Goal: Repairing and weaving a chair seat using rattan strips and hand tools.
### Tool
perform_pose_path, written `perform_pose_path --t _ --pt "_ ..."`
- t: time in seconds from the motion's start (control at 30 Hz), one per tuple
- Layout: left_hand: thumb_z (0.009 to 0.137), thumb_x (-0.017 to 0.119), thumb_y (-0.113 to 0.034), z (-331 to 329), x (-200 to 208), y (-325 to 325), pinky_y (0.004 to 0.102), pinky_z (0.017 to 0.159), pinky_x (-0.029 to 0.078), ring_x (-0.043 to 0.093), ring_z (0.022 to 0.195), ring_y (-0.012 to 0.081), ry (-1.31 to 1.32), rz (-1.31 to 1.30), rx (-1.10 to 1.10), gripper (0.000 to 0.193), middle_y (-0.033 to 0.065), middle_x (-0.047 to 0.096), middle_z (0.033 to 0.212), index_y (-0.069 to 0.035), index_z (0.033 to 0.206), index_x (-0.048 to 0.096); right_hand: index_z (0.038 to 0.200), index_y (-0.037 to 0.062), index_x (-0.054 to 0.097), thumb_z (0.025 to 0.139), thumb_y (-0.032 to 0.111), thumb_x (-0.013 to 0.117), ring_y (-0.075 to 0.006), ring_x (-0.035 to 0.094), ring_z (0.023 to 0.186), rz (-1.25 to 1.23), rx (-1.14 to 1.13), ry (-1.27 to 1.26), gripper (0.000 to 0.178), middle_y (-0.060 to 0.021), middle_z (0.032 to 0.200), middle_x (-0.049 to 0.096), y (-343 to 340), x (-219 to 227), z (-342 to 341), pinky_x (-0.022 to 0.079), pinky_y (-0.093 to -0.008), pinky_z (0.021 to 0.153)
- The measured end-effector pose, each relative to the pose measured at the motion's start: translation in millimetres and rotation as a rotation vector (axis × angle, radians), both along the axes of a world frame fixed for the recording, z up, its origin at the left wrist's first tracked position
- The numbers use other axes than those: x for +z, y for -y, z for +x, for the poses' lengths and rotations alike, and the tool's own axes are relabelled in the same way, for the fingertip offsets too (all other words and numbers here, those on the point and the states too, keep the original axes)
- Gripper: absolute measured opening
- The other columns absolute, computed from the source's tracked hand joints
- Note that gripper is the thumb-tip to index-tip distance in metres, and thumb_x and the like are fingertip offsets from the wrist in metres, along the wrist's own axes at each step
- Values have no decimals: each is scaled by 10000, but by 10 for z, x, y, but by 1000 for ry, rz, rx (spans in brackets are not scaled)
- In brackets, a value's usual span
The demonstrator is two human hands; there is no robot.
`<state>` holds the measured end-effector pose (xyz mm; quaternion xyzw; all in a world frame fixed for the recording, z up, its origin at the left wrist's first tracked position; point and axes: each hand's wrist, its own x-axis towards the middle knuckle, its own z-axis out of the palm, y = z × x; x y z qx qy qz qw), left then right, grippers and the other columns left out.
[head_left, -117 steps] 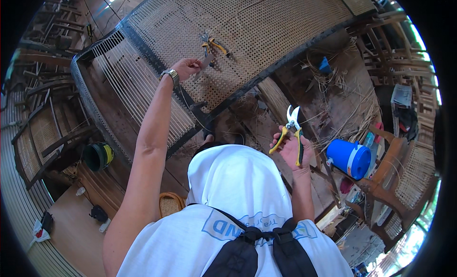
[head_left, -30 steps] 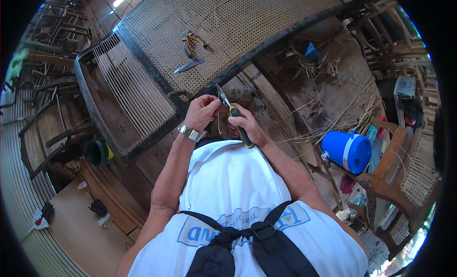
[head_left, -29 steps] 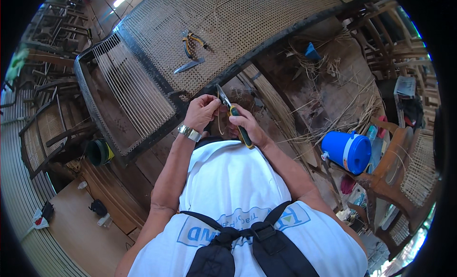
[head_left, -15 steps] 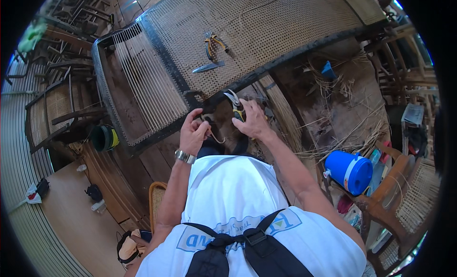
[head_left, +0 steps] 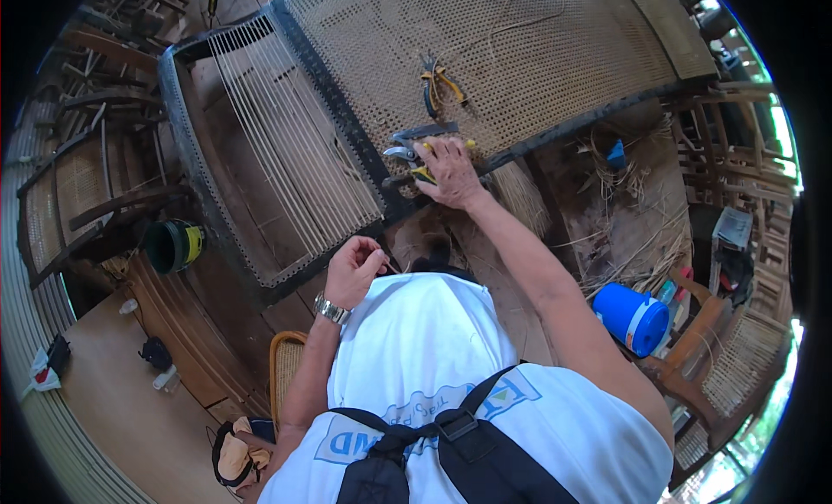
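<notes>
My right hand (head_left: 452,176) is closed over pruning shears (head_left: 402,152) with yellow-and-dark handles, down at the near edge of a woven cane panel (head_left: 537,66). Just beyond them lies a knife-like blade (head_left: 425,131), partly covered by the hand and shears. Farther up the panel rest pliers (head_left: 444,86) with yellow-and-black grips. Close to my shirt, my left hand (head_left: 352,270) pinches a thin cane strip (head_left: 399,266). Beyond that hand, light cane strands (head_left: 290,131) run lengthwise across the open section of the dark wooden frame (head_left: 204,179).
A dark green bucket (head_left: 165,247) stands left of the frame. To the right are a blue drink cooler (head_left: 626,318), a chair with woven cane (head_left: 747,358) and scattered cane strips (head_left: 637,253). A cane bundle (head_left: 523,196) lies under the panel's edge. Chair frames (head_left: 95,170) crowd the left.
My right hand has carried the pruning shears forward and down to the panel beside the blade. My left hand has drawn back toward my shirt with the cane strip. The view has shifted slightly.
</notes>
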<state>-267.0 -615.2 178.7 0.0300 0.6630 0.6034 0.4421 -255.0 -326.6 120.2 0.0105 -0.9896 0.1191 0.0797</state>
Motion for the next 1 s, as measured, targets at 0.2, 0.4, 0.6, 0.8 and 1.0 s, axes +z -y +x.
perform_pose_path --t 0.2,0.4,0.6,0.8,1.0 --pt "933 599 -142 -561 34 -60 211 618 493 645 729 86 45 61 -56 99 64 712 928 -58 939 548 1339 53 450 739 313 770 -328 418 1249 -129 -183 84 728 -143 1297 461 350 455 0 304 -455 1073" --pt "960 566 -164 -864 92 -266 228 614 507 638 710 98 207 140 -71 117 80 703 919 -48 949 562 1188 1 565 912 162 644 -139 575 905 -1811 -498 249 330 -54 1025 617 1235 655 366 476 -287 829" --pt "981 541 -187 -1456 656 214 222 632 516 635 694 112 -159 -33 290 121 95 705 903 -79 954 589 936 32 687 880 144 683 -48 534 763 -1457 -697 370 125 42 814 608 669 843 1294 437 -203 693" --pt "924 641 -153 -2631 893 2082 204 624 522 621 711 106 -561 -168 659 104 78 700 891 -84 998 618 910 30 690 860 174 708 -47 532 766 -1388 -750 382 154 44 811 610 100 982 2288 429 -211 721" --pt "919 647 -194 -3545 886 4604 221 522 503 640 655 146 -667 -330 784 157 69 698 872 -95 1031 601 904 18 691 851 167 713 -50 537 778 -1365 -659 393 159 25 819 611 -50 1095 2617 428 -215 727"
